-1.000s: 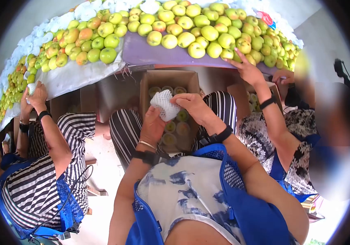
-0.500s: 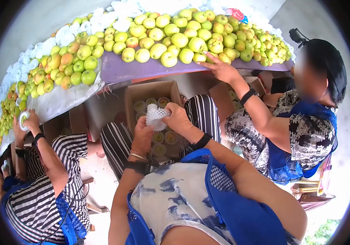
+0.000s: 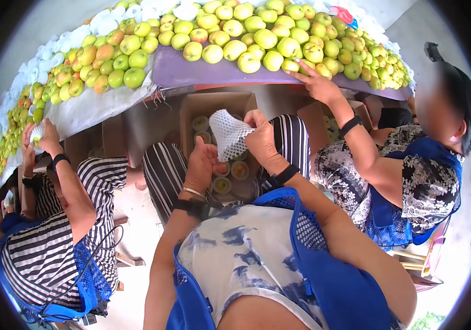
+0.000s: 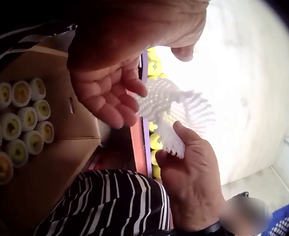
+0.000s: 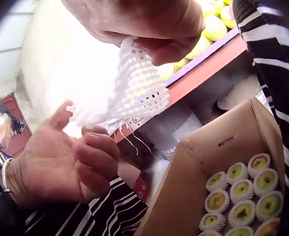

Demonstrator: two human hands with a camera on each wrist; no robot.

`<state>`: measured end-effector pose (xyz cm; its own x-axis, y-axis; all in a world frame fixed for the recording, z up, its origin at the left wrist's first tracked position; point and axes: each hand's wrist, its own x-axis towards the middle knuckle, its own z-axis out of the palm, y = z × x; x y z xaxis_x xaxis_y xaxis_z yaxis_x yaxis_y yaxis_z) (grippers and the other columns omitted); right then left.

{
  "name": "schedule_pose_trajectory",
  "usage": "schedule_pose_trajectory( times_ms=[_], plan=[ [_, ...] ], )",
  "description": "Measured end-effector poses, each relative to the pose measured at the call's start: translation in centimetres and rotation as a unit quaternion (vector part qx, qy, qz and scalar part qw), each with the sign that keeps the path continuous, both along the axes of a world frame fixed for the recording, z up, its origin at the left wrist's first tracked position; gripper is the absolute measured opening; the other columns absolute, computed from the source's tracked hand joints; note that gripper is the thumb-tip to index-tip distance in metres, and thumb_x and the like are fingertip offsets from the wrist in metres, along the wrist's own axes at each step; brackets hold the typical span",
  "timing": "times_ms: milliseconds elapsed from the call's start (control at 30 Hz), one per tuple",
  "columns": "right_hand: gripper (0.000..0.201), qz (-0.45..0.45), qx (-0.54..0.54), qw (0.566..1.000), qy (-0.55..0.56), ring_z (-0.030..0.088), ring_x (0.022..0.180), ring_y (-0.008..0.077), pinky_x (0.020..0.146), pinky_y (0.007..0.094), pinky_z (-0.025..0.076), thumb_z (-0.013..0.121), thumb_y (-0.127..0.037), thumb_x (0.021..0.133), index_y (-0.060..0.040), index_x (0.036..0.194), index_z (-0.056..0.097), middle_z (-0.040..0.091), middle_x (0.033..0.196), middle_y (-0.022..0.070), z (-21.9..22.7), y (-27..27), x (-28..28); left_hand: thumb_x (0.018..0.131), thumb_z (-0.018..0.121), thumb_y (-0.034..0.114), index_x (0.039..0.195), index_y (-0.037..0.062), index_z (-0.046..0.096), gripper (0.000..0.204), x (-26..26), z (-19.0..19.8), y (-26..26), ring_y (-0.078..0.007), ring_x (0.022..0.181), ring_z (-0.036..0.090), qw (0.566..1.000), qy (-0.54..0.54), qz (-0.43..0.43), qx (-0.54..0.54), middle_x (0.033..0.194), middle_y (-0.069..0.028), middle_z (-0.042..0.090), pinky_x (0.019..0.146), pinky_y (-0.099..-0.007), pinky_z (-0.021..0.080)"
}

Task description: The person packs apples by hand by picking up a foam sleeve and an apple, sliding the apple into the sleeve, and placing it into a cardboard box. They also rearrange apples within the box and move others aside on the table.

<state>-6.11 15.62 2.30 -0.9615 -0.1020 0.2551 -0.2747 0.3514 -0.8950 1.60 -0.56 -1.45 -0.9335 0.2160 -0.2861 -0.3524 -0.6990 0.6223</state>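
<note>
My right hand (image 3: 263, 142) pinches a white foam net sleeve (image 3: 230, 135) by one edge, thumb against fingers. The sleeve hangs spread wide, and light shows through its mesh in the right wrist view. Beside its lower end is my left hand (image 3: 202, 165), palm turned up, with fingers loosely bent and nothing gripped. In the left wrist view, the left fingertips (image 4: 116, 118) lie right by the mesh. Below both hands, between the knees, stands a cardboard box (image 5: 208, 132) with rows of apples in foam nets (image 5: 243, 189).
Beyond the box, a purple-covered table (image 3: 178, 69) bears a heap of green-yellow apples (image 3: 266, 38), with white foam nets (image 3: 103, 22) behind. A person at right reaches a hand (image 3: 323, 88) to the apples. At left, another person's hands (image 3: 43, 135) hold a netted apple.
Both hands held the bunched sleeve earlier. Now the left hand has let go and turned palm up, while the right holds the sleeve, more spread out and raised.
</note>
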Motion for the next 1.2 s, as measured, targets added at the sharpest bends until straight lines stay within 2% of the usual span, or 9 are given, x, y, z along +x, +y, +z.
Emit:
schedule_pose_trajectory(
  times_ms=[100,167,300,400,567,667,900,1000,1200],
  plan=[
    [0.024,0.098,0.007,0.991,0.088,0.053,0.067,0.0293,0.062,0.0324,0.045,0.056,0.011,0.062,-0.0066,0.078,0.052,0.052,0.071,0.0097,0.3,-0.7,0.6,0.089,0.047,0.045,0.121,0.0023,0.044,0.053,-0.3,1.1,0.4,-0.0233,0.107,0.053,0.995,-0.010,0.017,0.101,0.112,-0.0111,0.057,0.095,-0.0392,0.039],
    [0.024,0.157,0.075,0.971,0.162,0.055,0.076,0.0293,0.064,0.0344,0.046,0.058,0.008,0.061,-0.0080,0.079,0.053,0.053,0.079,0.0094,0.3,-0.7,1.0,0.088,0.051,0.036,0.118,0.0013,0.047,0.045,-0.3,1.1,1.1,-0.0235,0.103,0.055,0.989,0.006,0.047,0.139,0.108,-0.0118,0.058,0.091,-0.0379,0.042],
    [0.025,0.356,0.148,0.922,0.039,0.055,0.091,0.0266,0.077,0.0335,0.046,0.061,-0.001,0.065,-0.0069,0.090,0.056,0.054,0.095,0.0102,1.4,-0.6,2.2,0.085,0.055,0.014,0.107,-0.0002,0.053,0.027,-0.7,0.3,0.5,-0.0235,0.087,0.061,0.986,0.038,0.136,0.085,0.098,-0.0121,0.060,0.076,-0.0348,0.050],
    [0.039,0.278,-0.048,0.939,-0.195,0.054,0.101,0.0227,0.086,0.0315,0.044,0.067,-0.010,0.069,-0.0041,0.105,0.053,0.055,0.106,0.0107,1.8,0.0,1.2,0.085,0.052,0.007,0.104,-0.0013,0.054,0.021,-0.6,0.1,0.2,-0.0229,0.083,0.062,0.984,0.064,0.169,0.001,0.093,-0.0121,0.061,0.072,-0.0315,0.052],
    [0.089,0.315,-0.055,0.900,-0.296,0.041,0.117,0.0248,0.098,0.0338,0.034,0.071,-0.017,0.071,0.0058,0.136,0.015,0.038,0.130,0.0171,-0.7,-1.3,0.7,0.086,0.052,0.010,0.104,-0.0023,0.053,0.022,-1.0,-0.5,1.0,-0.0224,0.083,0.062,0.975,0.072,0.207,-0.031,0.091,-0.0118,0.062,0.073,-0.0318,0.051],
    [0.091,0.347,-0.037,0.882,-0.317,0.040,0.118,0.0247,0.100,0.0340,0.031,0.072,-0.019,0.069,0.0056,0.136,0.016,0.037,0.131,0.0173,1.1,-2.7,3.2,0.088,0.052,0.020,0.109,-0.0015,0.051,0.030,-1.0,-0.6,0.5,-0.0249,0.087,0.061,0.981,0.040,0.188,0.038,0.099,-0.0147,0.060,0.079,-0.0356,0.049],
    [0.030,0.267,-0.067,0.808,-0.522,0.053,0.061,0.0138,0.050,0.0234,0.041,0.068,-0.021,0.067,-0.0025,0.090,0.061,0.058,0.074,0.0041,-1.5,-2.2,2.1,0.088,0.052,0.017,0.111,-0.0012,0.047,0.030,-1.1,1.3,1.3,-0.0253,0.087,0.060,0.977,0.042,0.198,0.065,0.094,-0.0162,0.060,0.078,-0.0338,0.049],
    [0.031,0.286,0.089,0.809,-0.506,0.055,0.059,0.0156,0.050,0.0263,0.044,0.064,-0.021,0.069,-0.0017,0.093,0.061,0.059,0.076,0.0064,-1.1,-2.8,2.1,0.087,0.052,0.016,0.107,-0.0004,0.049,0.025,-1.3,0.3,1.3,-0.0236,0.082,0.059,0.951,0.030,0.212,-0.223,0.088,-0.0139,0.059,0.075,-0.0333,0.049],
    [0.029,0.325,0.234,0.847,-0.348,0.063,0.069,0.0283,0.060,0.0366,0.049,0.062,-0.018,0.070,0.0035,0.089,0.061,0.063,0.081,0.0201,-3.0,-3.7,2.3,0.089,0.052,0.023,0.099,0.0031,0.051,0.023,-1.7,1.9,0.6,-0.0184,0.063,0.051,0.968,-0.072,0.241,0.015,0.074,-0.0051,0.050,0.066,-0.0327,0.046]
  ],
)
